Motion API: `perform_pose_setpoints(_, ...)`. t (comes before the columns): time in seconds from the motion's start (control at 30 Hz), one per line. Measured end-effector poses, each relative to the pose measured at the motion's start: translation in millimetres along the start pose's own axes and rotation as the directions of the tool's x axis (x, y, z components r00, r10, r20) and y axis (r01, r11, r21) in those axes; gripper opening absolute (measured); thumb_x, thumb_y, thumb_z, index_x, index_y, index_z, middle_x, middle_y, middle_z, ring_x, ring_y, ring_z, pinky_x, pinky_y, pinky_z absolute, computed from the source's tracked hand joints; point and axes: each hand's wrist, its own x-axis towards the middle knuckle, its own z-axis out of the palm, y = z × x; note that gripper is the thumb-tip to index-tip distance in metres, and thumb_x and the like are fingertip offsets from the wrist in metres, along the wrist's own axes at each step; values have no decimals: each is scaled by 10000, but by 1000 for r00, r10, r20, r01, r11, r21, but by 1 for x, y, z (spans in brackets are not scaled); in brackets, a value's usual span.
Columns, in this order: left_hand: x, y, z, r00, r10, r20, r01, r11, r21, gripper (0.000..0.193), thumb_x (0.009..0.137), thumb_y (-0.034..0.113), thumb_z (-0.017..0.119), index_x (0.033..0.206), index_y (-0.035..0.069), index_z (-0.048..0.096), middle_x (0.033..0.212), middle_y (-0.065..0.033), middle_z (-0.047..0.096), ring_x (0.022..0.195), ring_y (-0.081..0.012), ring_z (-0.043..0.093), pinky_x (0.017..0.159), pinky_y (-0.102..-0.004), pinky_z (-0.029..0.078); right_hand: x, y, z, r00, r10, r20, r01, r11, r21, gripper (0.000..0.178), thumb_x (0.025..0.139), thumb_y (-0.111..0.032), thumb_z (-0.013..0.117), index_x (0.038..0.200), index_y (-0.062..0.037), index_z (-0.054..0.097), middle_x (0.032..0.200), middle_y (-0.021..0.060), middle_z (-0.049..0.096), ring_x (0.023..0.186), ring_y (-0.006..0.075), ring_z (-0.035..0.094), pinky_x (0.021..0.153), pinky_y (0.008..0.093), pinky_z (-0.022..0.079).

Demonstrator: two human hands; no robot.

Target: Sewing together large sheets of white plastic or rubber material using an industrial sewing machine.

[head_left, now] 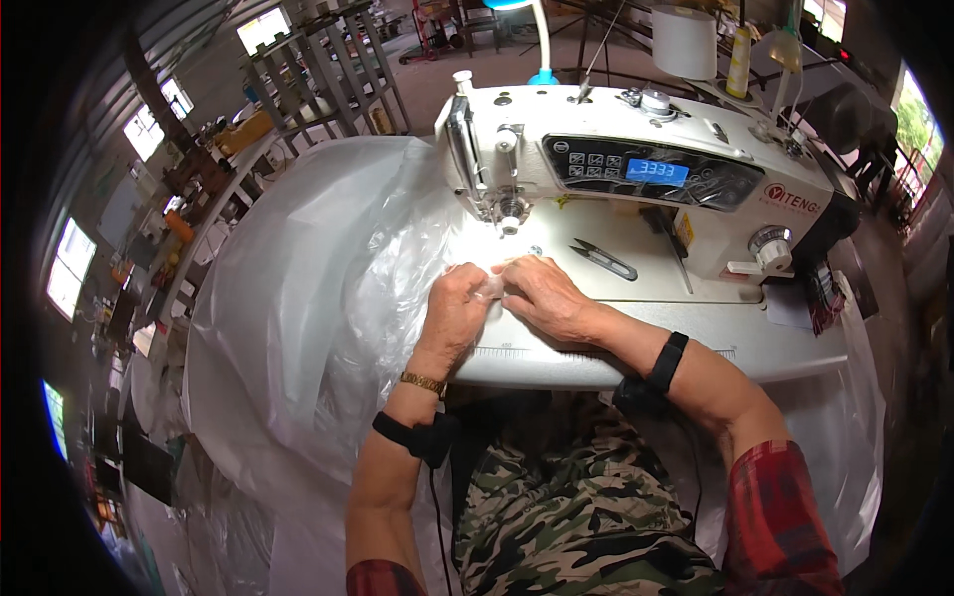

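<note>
In front of the needle of a white sewing machine (636,129), my two hands meet over the bed. My left hand (457,310) is closed, its thumb and fingers pinching the edge of a thin translucent plastic sheet (278,258). Close beside it, my right hand (545,298) pinches the same edge with bent fingers. Between the fingertips the film is small and glossy, washed out by the lamp. The sheet spreads crumpled to the left of the machine and hangs down. Black thread snips (603,260) lie on the bed, beyond my right hand.
The machine's lit control panel (651,171) faces me, with a lever and dial (770,250) at its right end. A white thread cone (684,43) stands behind. Grey metal racks (328,74) are at the far left. More plastic hangs off the table's right edge.
</note>
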Motion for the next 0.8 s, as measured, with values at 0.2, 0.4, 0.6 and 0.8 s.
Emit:
perform_pose_setpoints(0.2, 0, -5, -3, 933, -334, 137, 361, 875, -323, 93, 858, 56, 732, 835, 1, 661, 827, 8, 641, 764, -59, 567, 678, -215, 458, 11, -1, 0, 997, 68, -43, -68, 998, 20, 217, 887, -230, 642, 867, -16, 671, 873, 148, 630, 926, 327, 578, 856, 432, 426)
perform_pose_setpoints(0.4, 3, -10, -8, 898, -410, 159, 429, 737, -522, 52, 885, 45, 708, 884, 1, 679, 827, -9, 674, 735, -59, 605, 675, -207, 498, 15, -3, -3, 996, 88, -20, -87, 996, 23, 217, 885, -224, 648, 835, -14, 665, 842, 158, 625, 914, 326, 584, 839, 430, 434)
perform_pose_setpoints(0.6, 10, -17, -10, 870, -459, 179, 473, 678, -563, 103, 900, 46, 691, 970, -29, 692, 826, -45, 699, 718, -73, 631, 648, -207, 511, 15, -6, -4, 992, 118, -34, -115, 991, 74, 183, 847, -181, 666, 809, -3, 643, 822, 165, 626, 875, 337, 591, 814, 440, 449)
perform_pose_setpoints(0.8, 16, -9, -2, 836, -501, 222, 531, 642, -553, 101, 845, 49, 732, 841, -23, 662, 721, -12, 641, 647, -46, 566, 594, -174, 446, 12, -10, -5, 983, 166, -78, -149, 972, 182, 148, 828, -129, 641, 825, 16, 611, 777, 175, 633, 801, 352, 623, 749, 451, 482)
